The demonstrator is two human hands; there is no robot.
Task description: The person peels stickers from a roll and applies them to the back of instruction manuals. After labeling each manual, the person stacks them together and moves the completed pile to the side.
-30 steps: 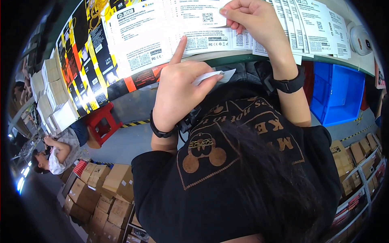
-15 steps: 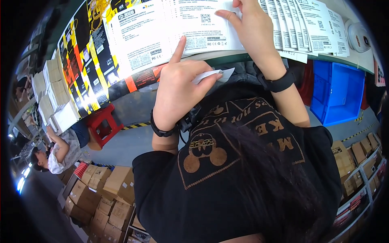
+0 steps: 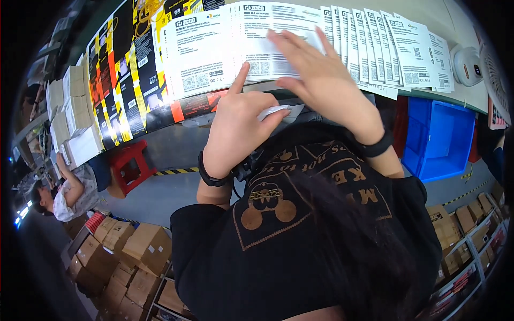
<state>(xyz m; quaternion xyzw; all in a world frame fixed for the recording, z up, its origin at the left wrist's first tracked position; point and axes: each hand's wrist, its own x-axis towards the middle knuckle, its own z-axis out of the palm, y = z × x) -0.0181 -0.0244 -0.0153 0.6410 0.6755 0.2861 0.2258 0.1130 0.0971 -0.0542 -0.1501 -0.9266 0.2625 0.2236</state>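
White printed sheets with square codes lie overlapping along the table edge. My left hand is closed, a small folded white paper slip pinched between thumb and curled fingers. Its index finger stretches out over the lower edge, between the left sheet and the middle sheet. Spread and slightly blurred, my right hand lies over the right part of the middle sheet, hiding some of it. To the right of that hand is a fanned row of similar sheets.
Black, yellow and orange printed packaging covers the table's left part. A white round device stands at the right end. Below the edge are a blue crate and a red stool. Another person works at far left, near cardboard boxes.
My right hand has come down and left from the sheet's upper right, its fingers now spread flat across it. The left hand keeps the paper slip. The whole view has shifted a little.
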